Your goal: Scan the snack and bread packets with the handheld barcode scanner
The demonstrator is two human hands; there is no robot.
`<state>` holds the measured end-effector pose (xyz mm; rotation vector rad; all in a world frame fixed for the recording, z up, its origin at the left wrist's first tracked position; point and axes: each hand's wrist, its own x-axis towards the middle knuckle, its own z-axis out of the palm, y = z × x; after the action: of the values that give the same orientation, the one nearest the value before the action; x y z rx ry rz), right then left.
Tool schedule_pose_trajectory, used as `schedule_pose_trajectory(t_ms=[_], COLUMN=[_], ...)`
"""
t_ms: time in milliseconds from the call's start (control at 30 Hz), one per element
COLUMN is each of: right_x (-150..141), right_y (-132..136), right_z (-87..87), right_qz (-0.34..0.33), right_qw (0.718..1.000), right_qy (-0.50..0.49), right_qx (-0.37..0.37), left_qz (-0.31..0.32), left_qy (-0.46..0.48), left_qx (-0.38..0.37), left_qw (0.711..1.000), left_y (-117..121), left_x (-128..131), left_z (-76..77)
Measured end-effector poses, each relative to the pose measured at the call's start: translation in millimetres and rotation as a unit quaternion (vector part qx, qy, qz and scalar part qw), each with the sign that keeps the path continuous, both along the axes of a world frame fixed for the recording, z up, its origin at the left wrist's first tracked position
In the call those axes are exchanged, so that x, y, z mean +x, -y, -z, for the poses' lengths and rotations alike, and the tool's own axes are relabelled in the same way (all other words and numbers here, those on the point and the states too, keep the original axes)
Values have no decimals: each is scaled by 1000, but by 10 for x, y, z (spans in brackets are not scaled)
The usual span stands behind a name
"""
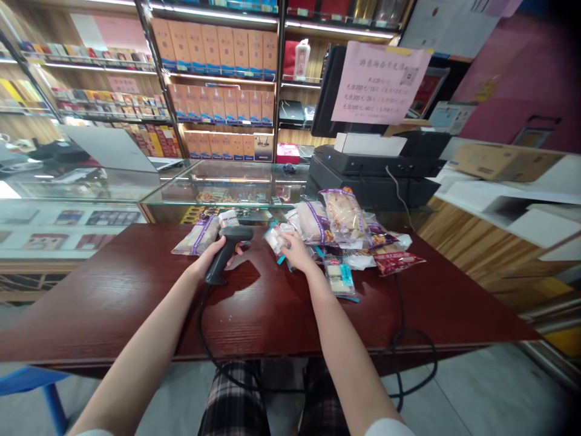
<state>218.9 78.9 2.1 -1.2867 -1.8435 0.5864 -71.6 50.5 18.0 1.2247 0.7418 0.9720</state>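
Black plastic barcode scanner (228, 254) clamped in the left hand (209, 255) — its dangling cable (200, 327) could snag; right hand (295, 251) pinches a clear teal-tagged packet (276, 240).

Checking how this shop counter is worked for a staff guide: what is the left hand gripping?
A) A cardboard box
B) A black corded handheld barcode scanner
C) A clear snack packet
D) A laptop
B. The left hand wraps around the grip of the black corded handheld barcode scanner.
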Motion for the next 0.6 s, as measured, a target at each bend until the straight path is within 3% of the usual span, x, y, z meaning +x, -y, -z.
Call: schedule_pose_trajectory(t_ms=[233,600], right_x=[63,51], right_y=[-91,-77], right_z=[37,12], right_qz=[-24,-24], right_qw=[994,994], right_qy=[-105,-109], right_qx=[-12,-1], left_qz=[34,64], left_qy=[-37,-73], left_qx=[15,20], left_qw=[999,995], left_y=[64,48], left_x=[103,129], left_z=[2,12])
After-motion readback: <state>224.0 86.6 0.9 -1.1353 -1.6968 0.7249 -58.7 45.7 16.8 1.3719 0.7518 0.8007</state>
